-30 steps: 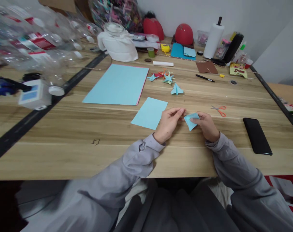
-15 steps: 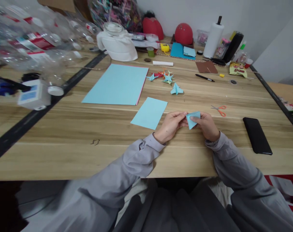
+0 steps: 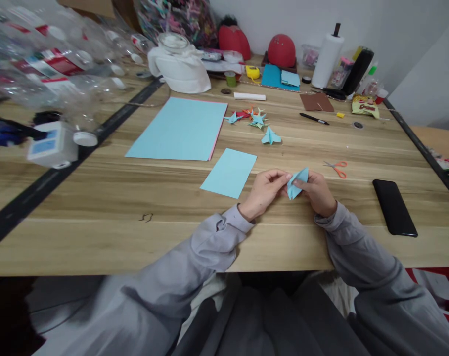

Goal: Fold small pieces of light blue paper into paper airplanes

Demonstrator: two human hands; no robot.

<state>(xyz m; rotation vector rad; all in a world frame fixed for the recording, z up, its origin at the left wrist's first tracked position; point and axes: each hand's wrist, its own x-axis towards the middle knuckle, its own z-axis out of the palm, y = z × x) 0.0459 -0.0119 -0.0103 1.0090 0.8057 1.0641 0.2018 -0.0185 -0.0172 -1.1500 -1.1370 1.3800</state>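
A small piece of folded light-blue paper (image 3: 297, 183) is held just above the table between my hands. My left hand (image 3: 268, 190) pinches its left edge with thumb and fingertips. My right hand (image 3: 316, 191) grips the other side, the thumb pressed on the front face. One layer stands away from the other, with a crease down the middle. Left of my hands lies a flat light-blue sheet (image 3: 229, 173). Beyond them rest a folded blue paper figure (image 3: 271, 136) and a small pile of coloured paper cranes (image 3: 257, 118).
Orange-handled scissors (image 3: 336, 169) and a black phone (image 3: 394, 207) lie to the right. A large stack of blue paper (image 3: 180, 128) is at the back left. Further back are a black pen (image 3: 313, 118), brown paper (image 3: 316, 102) and a yellow tape measure (image 3: 252, 73). Plastic bottles (image 3: 57, 64) crowd the left.
The folded paper has gone from a flat diamond to a partly opened shape with a raised layer. My left hand has shifted slightly right; my right hand has hardly moved.
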